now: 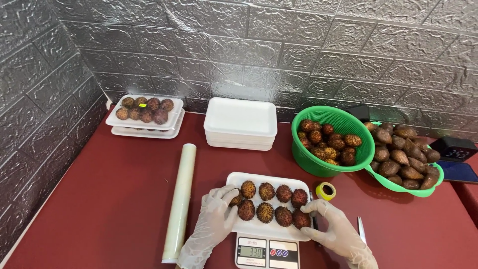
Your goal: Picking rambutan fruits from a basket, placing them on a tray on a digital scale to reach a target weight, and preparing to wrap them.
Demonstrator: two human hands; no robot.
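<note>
Both hands wear thin see-through gloves. The left hand lies low on the left, fingers curled inward. The right hand reaches in from the right, fingers bent, fingertips pinching.

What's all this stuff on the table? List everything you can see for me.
foam tray on scale: one, white, front centre, holding eight fruits
rambutans: eight on that tray, reddish-brown and hairy, in two rows
digital scale: one, white, under that tray
cling film roll: one, clear, left of scale
packed trays: two stacked, white, back left, fruit in the top one
empty trays: stack, white, back centre
round basket: one, green, right, with rambutans
second basket: one, green, far right, with brown scaly fruit
tape roll: one, yellow, right of scale
table: dark red
left hand: gloved, on tray's left edge
right hand: gloved, touching the bottom-right rambutan
</note>
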